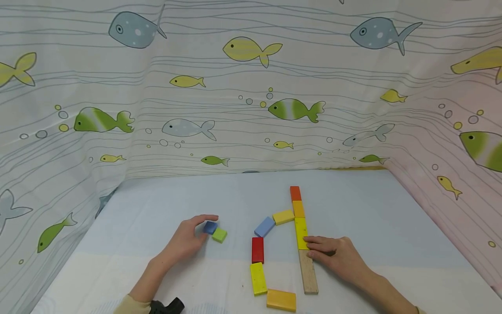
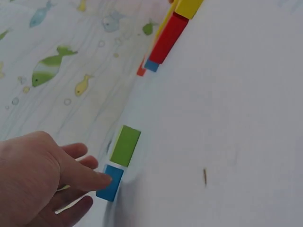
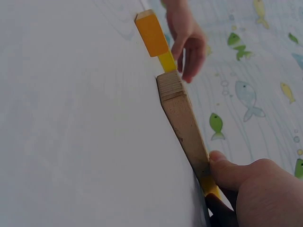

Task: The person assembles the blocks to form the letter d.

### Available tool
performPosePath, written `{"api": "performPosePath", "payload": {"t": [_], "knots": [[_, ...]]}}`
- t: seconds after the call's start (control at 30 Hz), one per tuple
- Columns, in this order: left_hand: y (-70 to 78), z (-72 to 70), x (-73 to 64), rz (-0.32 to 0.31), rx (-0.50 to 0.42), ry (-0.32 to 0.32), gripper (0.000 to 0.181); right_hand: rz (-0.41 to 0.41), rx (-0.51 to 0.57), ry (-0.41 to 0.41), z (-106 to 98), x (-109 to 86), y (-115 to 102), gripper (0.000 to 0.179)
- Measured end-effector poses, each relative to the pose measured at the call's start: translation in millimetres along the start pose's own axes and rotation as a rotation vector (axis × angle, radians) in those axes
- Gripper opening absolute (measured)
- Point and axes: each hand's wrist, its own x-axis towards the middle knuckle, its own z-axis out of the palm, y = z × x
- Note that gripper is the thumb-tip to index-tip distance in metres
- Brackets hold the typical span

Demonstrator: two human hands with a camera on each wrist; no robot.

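Observation:
In the head view my left hand (image 1: 187,237) curves around a small blue block (image 1: 210,227), which sits against a light green block (image 1: 219,235). In the left wrist view one fingertip overlaps the blue block (image 2: 110,182) while the other fingers are spread; a firm grip is not visible. My right hand (image 1: 341,257) touches the right edge of a straight column, where a yellow block (image 1: 300,229) meets a long plain wooden block (image 1: 308,272). Its thumb lies against the wooden block's side in the right wrist view; some of the other fingers are hidden.
Above the yellow block lie an orange block (image 1: 298,209) and a red-orange block (image 1: 295,193). Left of the column curve a pale yellow block (image 1: 283,216), a blue block (image 1: 264,227), a red block (image 1: 257,250), a yellow block (image 1: 258,279) and an orange-yellow block (image 1: 281,300). Fish-printed cloth (image 1: 243,87) surrounds the table.

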Motion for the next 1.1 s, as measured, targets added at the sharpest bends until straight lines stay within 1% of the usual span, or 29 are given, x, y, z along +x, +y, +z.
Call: {"api": "performPosePath", "payload": {"t": [0.17, 0.3, 0.4, 0.47, 0.7, 0.83, 0.93, 1.1], "knots": [[-7.7, 0.0, 0.3, -0.076, -0.073, -0.048, 0.042, -0.002, -0.008, -0.003, -0.1, 0.5, -0.5, 0.029], [-10.2, -1.0, -0.2, -0.104, -0.123, -0.070, 0.038, -0.010, -0.011, 0.003, -0.5, 0.1, -1.6, 0.028], [-12.0, -1.6, 0.0, -0.085, -0.133, -0.074, 0.037, -0.013, -0.003, 0.010, -0.8, -0.2, -2.5, 0.027], [-12.8, -1.7, 0.1, -0.083, -0.144, -0.072, 0.037, -0.014, -0.002, 0.011, -0.8, -0.1, -2.6, 0.028], [-12.5, -2.5, -0.4, -0.099, -0.164, -0.049, 0.036, -0.014, -0.006, 0.002, 0.2, 0.5, 0.3, 0.029], [-12.8, -2.0, -0.4, -0.100, -0.152, -0.054, 0.036, -0.014, -0.009, 0.007, 1.0, 0.5, 1.4, 0.028], [-13.7, -1.2, -0.2, -0.090, -0.123, -0.058, 0.037, -0.046, -0.029, 0.023, 1.6, -0.5, 0.8, 0.026], [-14.1, -1.4, -0.5, -0.075, -0.100, -0.053, 0.037, -0.111, -0.039, 0.064, 2.8, -1.6, -0.2, 0.023]]}}
